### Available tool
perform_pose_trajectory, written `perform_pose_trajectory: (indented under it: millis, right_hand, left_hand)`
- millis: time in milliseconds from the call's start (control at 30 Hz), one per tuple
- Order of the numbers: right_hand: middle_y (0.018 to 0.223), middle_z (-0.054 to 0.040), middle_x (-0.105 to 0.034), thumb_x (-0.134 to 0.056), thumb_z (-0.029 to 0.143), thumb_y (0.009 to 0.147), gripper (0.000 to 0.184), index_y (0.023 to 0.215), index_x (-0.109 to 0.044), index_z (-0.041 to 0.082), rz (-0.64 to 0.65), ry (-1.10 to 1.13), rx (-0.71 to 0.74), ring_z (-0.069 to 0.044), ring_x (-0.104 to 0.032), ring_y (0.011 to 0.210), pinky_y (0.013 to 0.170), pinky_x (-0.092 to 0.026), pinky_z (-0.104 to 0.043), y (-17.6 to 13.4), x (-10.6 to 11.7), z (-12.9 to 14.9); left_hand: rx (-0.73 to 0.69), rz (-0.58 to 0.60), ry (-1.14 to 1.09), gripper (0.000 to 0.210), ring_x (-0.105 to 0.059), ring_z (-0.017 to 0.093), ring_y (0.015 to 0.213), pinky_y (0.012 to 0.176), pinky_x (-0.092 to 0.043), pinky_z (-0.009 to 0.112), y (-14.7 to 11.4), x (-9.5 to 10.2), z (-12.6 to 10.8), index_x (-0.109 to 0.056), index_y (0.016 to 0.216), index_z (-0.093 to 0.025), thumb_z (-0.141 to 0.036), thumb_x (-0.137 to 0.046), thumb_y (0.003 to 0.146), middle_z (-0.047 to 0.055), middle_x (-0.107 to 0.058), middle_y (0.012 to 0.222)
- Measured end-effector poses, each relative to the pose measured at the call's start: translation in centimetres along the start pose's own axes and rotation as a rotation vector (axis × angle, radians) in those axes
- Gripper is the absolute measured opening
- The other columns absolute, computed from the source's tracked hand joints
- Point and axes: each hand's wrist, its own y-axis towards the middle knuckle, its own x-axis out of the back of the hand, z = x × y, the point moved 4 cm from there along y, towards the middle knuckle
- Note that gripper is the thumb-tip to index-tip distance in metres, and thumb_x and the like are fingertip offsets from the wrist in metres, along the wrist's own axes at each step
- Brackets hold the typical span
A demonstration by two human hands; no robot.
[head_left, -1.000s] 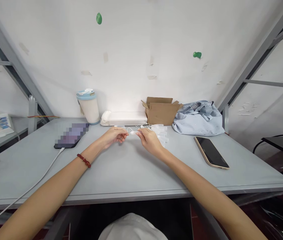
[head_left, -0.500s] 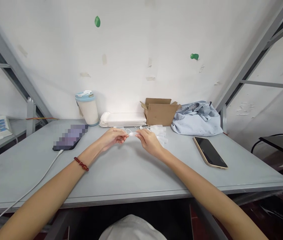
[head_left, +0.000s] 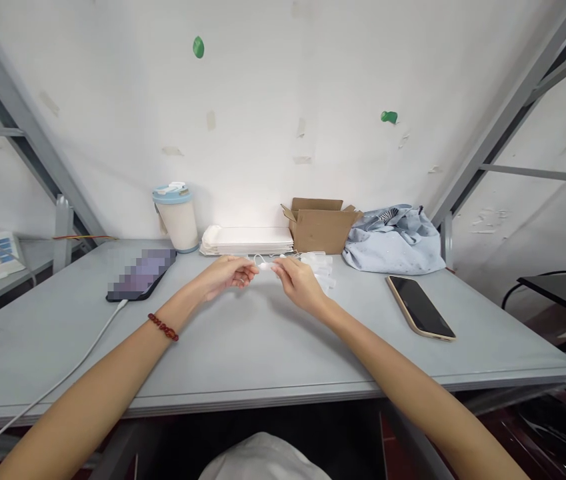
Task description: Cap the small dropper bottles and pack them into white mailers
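Note:
Between my two hands, just above the grey table (head_left: 243,347), is a small white piece with a thin looped white cord (head_left: 265,266); its exact kind is too small to make out. My right hand (head_left: 299,283) pinches its right end between thumb and fingertips. At its left end, my left hand (head_left: 230,277) has thumb and fingers pressed together by the cord. Several clear and white small plastic pieces (head_left: 321,267) lie on the table just behind my right hand. A stack of white flat sheets or boxes (head_left: 250,240) stands behind both hands.
An open cardboard box (head_left: 320,230) and a bundled light-blue cloth (head_left: 395,243) stand at the back. A phone (head_left: 421,308) lies at right. Another phone (head_left: 143,275), on a white cable (head_left: 90,350), lies at left near a tumbler (head_left: 177,220). Metal frame bars flank the table.
The view has shifted very slightly. Both hands stay in nearly the same place, with the small white piece still between them and its cord loop a little shifted.

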Motion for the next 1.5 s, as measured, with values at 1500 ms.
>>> perform_pose_trajectory:
  millis: [1500]
  right_hand:
    - [0.083,-0.0073,-0.064,-0.037,0.027,0.097,0.026,0.096,-0.06,0.015,0.064,0.038,-0.027,-0.015,-0.056,0.073,0.067,-0.041,-0.026,0.1,-0.2,0.0]
  left_hand:
    - [0.021,0.031,0.109,0.023,-0.055,0.013,0.064,0.062,-0.044,0.026,0.1,1.5,-0.4,-0.068,0.075,-0.015,-0.038,-0.066,0.072,0.004,-0.062,0.074]
